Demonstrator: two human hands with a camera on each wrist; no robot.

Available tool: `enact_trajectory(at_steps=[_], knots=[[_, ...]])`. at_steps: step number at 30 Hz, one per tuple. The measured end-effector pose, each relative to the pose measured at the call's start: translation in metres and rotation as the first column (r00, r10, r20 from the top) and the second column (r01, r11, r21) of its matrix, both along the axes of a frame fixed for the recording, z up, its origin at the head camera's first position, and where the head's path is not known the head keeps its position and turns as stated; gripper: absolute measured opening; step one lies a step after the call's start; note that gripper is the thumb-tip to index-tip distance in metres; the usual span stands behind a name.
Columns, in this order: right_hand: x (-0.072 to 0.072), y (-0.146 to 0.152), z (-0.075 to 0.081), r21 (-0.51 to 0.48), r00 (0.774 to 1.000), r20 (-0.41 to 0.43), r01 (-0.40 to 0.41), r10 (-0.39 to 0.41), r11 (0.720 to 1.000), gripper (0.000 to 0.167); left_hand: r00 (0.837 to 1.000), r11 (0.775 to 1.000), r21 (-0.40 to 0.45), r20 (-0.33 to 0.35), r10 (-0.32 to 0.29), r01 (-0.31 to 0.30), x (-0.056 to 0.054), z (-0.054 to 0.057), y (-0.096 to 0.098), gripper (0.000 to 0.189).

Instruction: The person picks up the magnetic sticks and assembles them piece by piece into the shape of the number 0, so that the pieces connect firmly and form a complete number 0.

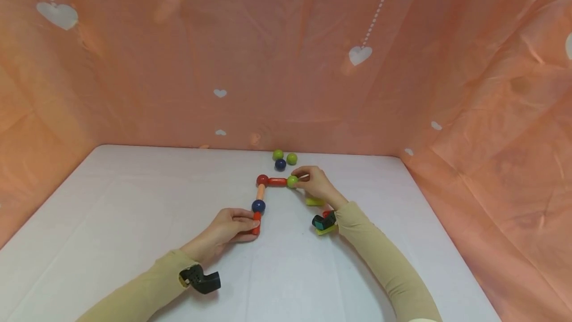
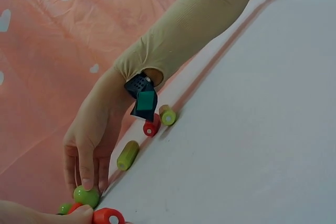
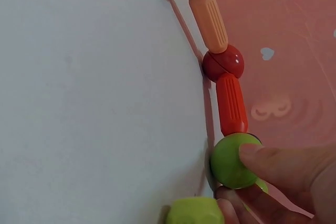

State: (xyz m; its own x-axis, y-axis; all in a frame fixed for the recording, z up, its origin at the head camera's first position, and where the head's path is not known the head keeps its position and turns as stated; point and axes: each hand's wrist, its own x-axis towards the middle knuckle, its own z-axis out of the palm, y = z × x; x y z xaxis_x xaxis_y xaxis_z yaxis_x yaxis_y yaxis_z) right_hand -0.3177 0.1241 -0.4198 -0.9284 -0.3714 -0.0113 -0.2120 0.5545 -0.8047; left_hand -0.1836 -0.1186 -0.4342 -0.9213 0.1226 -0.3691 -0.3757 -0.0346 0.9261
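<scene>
A bent chain of balls and rods lies on the white table. Its near end is a red rod (image 1: 256,223), which my left hand (image 1: 228,230) grips between thumb and fingers. Beyond that come a dark blue ball (image 1: 258,206), a peach rod (image 1: 260,192) and a dark red ball (image 1: 262,180). From there a second red rod (image 3: 231,103) runs right to a green ball (image 3: 233,161). My right hand (image 1: 315,183) pinches this ball, with the thumb on its side in the right wrist view. The ball touches the rod's end.
Behind the chain sit two loose green balls (image 1: 278,155) and a dark blue ball (image 1: 280,165). A yellow-green rod (image 2: 127,155) lies beside my right hand. Nearer my right wrist are a red rod (image 2: 151,125) and another yellow-green rod (image 2: 168,116). Patterned orange cloth (image 1: 250,63) hangs around the table.
</scene>
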Motion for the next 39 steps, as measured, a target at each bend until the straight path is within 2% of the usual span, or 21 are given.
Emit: enact_trajectory(at_steps=[4, 7, 16, 26, 32, 36, 39], knots=[[0.0, 0.0, 0.0, -0.002, 1.0, -0.014, -0.01, 0.01, 1.0, 0.029, 1.0, 1.0, 0.024, -0.006, 0.017, -0.016, 0.0, -0.001, 0.0, 0.035], [0.0, 0.0, 0.0, 0.0, 1.0, -0.016, -0.012, 0.012, 1.0, 0.029, 1.0, 0.999, 0.034, -0.002, -0.006, 0.007, -0.001, -0.001, -0.002, 0.036], [-0.001, 0.0, 0.001, 0.012, 1.0, -0.002, -0.009, 0.009, 1.0, 0.028, 0.996, 0.991, -0.102, 0.01, -0.088, 0.089, -0.011, -0.004, -0.013, 0.04], [-0.001, 0.0, 0.001, 0.001, 1.0, 0.013, -0.007, 0.007, 1.0, 0.028, 0.994, 0.981, -0.163, 0.025, -0.105, 0.108, -0.019, -0.003, -0.01, 0.04], [-0.007, 0.001, 0.003, 0.024, 0.998, 0.039, -0.043, 0.042, 0.999, 0.03, 0.991, 0.977, -0.164, 0.027, -0.131, 0.134, -0.02, -0.003, -0.012, 0.039], [-0.016, 0.006, 0.01, 0.02, 0.994, -0.003, -0.107, 0.107, 0.994, 0.034, 0.99, 0.977, -0.162, 0.028, -0.136, 0.139, -0.021, -0.003, -0.012, 0.038], [-0.026, 0.009, 0.016, -0.027, 0.988, -0.071, -0.143, 0.14, 0.989, 0.036, 0.991, 0.976, -0.167, 0.026, -0.134, 0.137, -0.021, -0.003, -0.012, 0.035]])
